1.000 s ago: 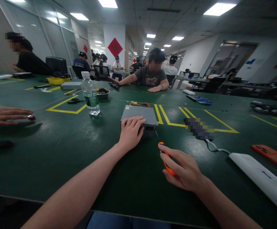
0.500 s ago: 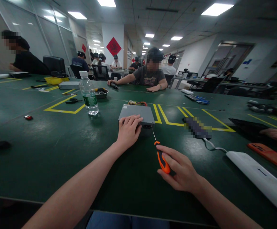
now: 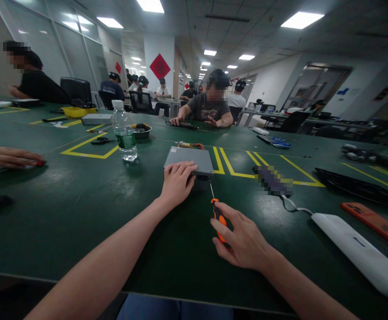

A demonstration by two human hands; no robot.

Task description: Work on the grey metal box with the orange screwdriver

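Note:
A grey metal computer power supply (image 3: 197, 159) lies flat on the green table, its cables (image 3: 190, 145) bunched at the far side. My left hand (image 3: 177, 181) grips its near left part, fingers over the top and thumb at the front face. In my right hand (image 3: 236, 233) is a screwdriver (image 3: 219, 218) with an orange and black handle, held between thumb and fingers. Its thin shaft points away from me, and the tip meets the lower right of the power supply's front face. Whether it sits in a screw is too small to tell.
A water bottle (image 3: 124, 133) and a metal bowl (image 3: 141, 131) stand left. Right lie a pixelated device (image 3: 274, 180), a white power bank (image 3: 350, 249) and an orange phone (image 3: 374, 222). Another person's hand (image 3: 12, 158) touches a small red item (image 3: 40, 161). Someone sits opposite (image 3: 210, 104).
My right hand's fingers have shifted around the screwdriver handle, which looks turned. Another person's hand has come in from the left onto the red item. The hand at the far right has withdrawn.

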